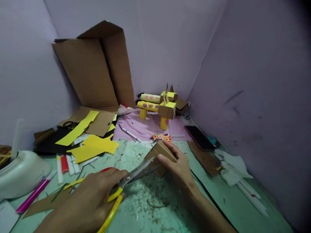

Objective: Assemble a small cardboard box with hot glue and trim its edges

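Note:
My left hand [99, 191] is wrapped round the yellow handles of a pair of scissors [132, 176], whose metal blades point up to the right. The blade tips overlap the near side of a small brown cardboard box [160, 152]; whether they touch it I cannot tell. My right hand [176, 161] grips that box from its right side, thumb on top. Beyond the box stand two yellow cardboard animal figures [167, 111] with coloured spots, one behind the other.
Yellow paper pieces [94, 147] and a large folded cardboard [88, 71] are at the left. A white container [26, 174] and a magenta marker [35, 194] lie nearer. At the right are a phone [199, 138], brown cardboard [204, 158] and white plastic [234, 165].

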Demonstrator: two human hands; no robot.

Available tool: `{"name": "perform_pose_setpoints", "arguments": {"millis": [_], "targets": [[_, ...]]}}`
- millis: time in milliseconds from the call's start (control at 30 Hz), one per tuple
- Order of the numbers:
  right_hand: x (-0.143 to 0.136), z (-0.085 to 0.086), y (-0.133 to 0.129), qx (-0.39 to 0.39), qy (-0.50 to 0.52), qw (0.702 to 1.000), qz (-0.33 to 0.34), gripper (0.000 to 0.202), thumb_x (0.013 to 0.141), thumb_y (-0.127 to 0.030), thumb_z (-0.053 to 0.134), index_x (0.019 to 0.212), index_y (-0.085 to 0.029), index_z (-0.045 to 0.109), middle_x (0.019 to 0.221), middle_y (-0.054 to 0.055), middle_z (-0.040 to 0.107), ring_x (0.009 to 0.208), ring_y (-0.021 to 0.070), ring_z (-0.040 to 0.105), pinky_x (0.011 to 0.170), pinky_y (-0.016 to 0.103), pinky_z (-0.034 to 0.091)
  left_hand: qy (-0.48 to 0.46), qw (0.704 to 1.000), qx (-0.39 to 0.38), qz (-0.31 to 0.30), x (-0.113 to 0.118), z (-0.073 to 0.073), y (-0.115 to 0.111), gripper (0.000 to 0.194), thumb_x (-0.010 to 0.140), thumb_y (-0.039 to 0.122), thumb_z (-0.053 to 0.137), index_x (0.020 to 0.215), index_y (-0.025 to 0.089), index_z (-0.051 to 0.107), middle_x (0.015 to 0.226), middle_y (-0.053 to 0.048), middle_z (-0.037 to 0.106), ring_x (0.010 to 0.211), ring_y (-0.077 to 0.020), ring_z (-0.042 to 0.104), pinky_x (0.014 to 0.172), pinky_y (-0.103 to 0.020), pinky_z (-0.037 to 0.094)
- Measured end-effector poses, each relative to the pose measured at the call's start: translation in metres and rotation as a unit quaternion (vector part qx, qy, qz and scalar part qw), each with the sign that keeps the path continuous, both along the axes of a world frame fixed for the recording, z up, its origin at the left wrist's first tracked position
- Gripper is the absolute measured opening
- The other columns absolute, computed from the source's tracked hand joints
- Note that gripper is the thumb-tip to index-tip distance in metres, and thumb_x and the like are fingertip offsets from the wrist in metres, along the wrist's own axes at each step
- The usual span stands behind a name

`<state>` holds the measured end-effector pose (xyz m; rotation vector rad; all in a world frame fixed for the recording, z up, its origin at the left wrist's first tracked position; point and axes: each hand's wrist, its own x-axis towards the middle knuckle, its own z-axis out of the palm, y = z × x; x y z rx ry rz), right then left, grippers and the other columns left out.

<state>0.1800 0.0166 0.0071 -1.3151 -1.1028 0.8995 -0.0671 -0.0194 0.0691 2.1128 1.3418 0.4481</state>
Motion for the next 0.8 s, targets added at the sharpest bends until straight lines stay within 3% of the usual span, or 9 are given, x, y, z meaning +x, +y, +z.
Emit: {"name": "perform_pose_setpoints", "arguments": {"millis": [100, 367, 800], "targets": [[0.0031, 0.0036, 0.0008, 0.006, -0.041, 0.999, -0.031, 0.062, 0.056, -0.048, 0.081, 0.111, -0.021, 0.071, 0.114, 0.011, 0.066, 0.106, 0.0348, 0.059, 0.096, 0.049, 0.044, 0.040, 0.999, -0.006, -0.007, 0.0063, -0.0011, 0.0001, 0.028, 0.084, 0.035, 0.054, 0.107, 0.028, 0.069, 0.095, -0.007, 0.073, 0.083, -0.0256, 0.067, 0.076, -0.036, 0.053], [0.0024, 0.0054, 0.0001, 0.016, -0.060, 0.997, -0.047, 0.057, 0.058, -0.045, 0.080, 0.110, -0.023, 0.071, 0.116, 0.010, 0.063, 0.108, 0.0328, 0.058, 0.098, 0.047, 0.044, 0.074, 0.997, 0.029, 0.004, 0.0047, -0.0082, -0.0007, 0.035, 0.081, 0.031, 0.053, 0.113, 0.028, 0.067, 0.086, -0.006, 0.072, 0.079, -0.0259, 0.068, 0.076, -0.036, 0.053], [-0.0001, 0.0071, -0.0013, 0.033, -0.097, 0.993, -0.063, 0.054, 0.061, -0.043, 0.078, 0.110, -0.023, 0.070, 0.109, 0.009, 0.062, 0.104, 0.0319, 0.058, 0.097, 0.049, 0.044, 0.076, 0.997, 0.026, 0.013, 0.0063, -0.0076, 0.0005, 0.033, 0.076, 0.028, 0.053, 0.105, 0.028, 0.070, 0.084, -0.006, 0.072, 0.077, -0.0272, 0.068, 0.074, -0.038, 0.053]]}}
